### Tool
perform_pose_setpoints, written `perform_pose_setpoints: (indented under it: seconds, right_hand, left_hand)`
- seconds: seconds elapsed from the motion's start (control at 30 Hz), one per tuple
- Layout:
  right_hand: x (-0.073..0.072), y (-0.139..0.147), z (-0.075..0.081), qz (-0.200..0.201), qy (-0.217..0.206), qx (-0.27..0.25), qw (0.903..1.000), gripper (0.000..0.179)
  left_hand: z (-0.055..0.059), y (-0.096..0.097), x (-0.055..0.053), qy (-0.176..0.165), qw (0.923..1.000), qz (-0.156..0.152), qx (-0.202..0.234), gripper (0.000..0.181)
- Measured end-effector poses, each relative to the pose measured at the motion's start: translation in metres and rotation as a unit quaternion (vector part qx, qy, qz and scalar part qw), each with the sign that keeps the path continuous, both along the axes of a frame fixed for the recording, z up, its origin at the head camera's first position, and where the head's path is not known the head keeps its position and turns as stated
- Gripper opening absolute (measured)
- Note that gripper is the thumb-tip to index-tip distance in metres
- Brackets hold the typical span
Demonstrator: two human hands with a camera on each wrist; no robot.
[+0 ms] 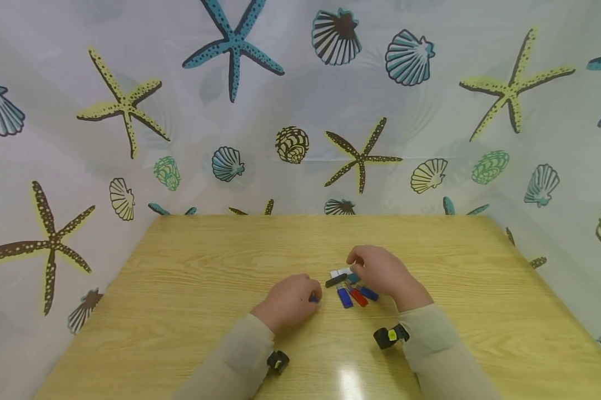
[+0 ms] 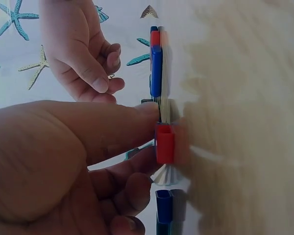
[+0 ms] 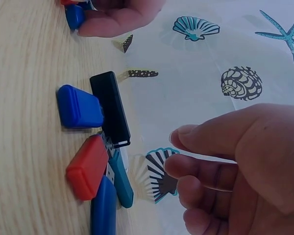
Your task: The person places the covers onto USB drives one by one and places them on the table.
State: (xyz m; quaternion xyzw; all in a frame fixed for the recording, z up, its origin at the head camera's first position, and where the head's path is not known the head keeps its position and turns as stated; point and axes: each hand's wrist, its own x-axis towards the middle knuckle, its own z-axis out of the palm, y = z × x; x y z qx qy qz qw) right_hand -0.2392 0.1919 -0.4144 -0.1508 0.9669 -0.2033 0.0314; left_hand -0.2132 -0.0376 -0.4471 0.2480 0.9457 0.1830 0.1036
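My left hand (image 1: 287,300), below the centre of the head view, has its thumb and forefinger at an open-ended red cap (image 2: 165,145); whether they grip it I cannot tell. An open-ended blue cap (image 2: 164,208) shows lower in the left-wrist view. Right of that hand on the worktop (image 1: 220,250) lie a red USB flash drive (image 1: 357,296), two blue USB flash drives (image 1: 344,297), a teal stick (image 1: 353,278) and a black stick (image 1: 336,280). My right hand (image 1: 382,270), fingers loosely bent around nothing, partly blocks a white piece (image 1: 339,273).

flash drives (image 1: 344,297) on table (image 1: 205,266), right of left hand (image 1: 290,300); curtain (image 1: 300,83) behind.
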Motion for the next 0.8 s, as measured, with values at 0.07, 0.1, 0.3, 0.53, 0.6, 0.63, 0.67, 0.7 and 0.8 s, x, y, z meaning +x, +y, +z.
perform_pose_setpoints:
  seconds: [0.07, 0.1, 0.3, 0.53, 0.6, 0.63, 0.67, 0.7, 0.8]
  right_hand:
    - [-0.0001, -0.0004, 0.0005, 0.0, -0.003, -0.001, 1.0, 0.015]
    - [0.0001, -0.0007, 0.0008, -0.001, -0.003, -0.002, 1.0, 0.015]
    - [0.0007, -0.0015, 0.0017, -0.01, -0.011, -0.002, 0.9999, 0.015]
    - [-0.0021, 0.0005, 0.0008, -0.013, -0.015, -0.003, 0.9998, 0.017]
    - [-0.0024, 0.0008, 0.001, -0.009, -0.015, -0.004, 0.9998, 0.017]
    - [-0.0021, 0.0008, 0.0012, -0.009, -0.016, -0.004, 0.9998, 0.017]
    - [-0.002, 0.001, 0.001, -0.008, -0.016, -0.004, 0.9998, 0.018]
    - [-0.0019, 0.0012, 0.001, -0.008, -0.017, -0.003, 0.9998, 0.018]
    - [-0.001, 0.0021, 0.0014, -0.006, -0.018, -0.001, 0.9998, 0.017]
  left_hand:
    - [-0.0002, 0.0001, 0.0, 0.0, 1.0, 0.0, -0.003, 0.01]
    - [-0.0003, 0.0004, 0.0, -0.001, 1.0, 0.0, -0.004, 0.01]
    - [0.0, 0.0022, 0.0011, 0.002, 0.9998, -0.008, -0.015, 0.008]
    - [-0.0006, 0.0021, -0.0002, 0.003, 1.0, -0.008, -0.004, 0.012]
    - [-0.001, 0.0021, -0.0006, 0.005, 1.0, -0.008, 0.001, 0.015]
    - [-0.0011, 0.0022, -0.0005, 0.007, 0.9999, -0.009, 0.002, 0.016]
    - [-0.0013, 0.0023, -0.0003, 0.009, 0.9999, -0.009, 0.005, 0.017]
    - [-0.0014, 0.0026, 0.0, 0.009, 0.9999, -0.008, 0.009, 0.017]
    - [-0.0009, 0.0037, 0.0011, 0.014, 0.9995, -0.005, 0.029, 0.012]
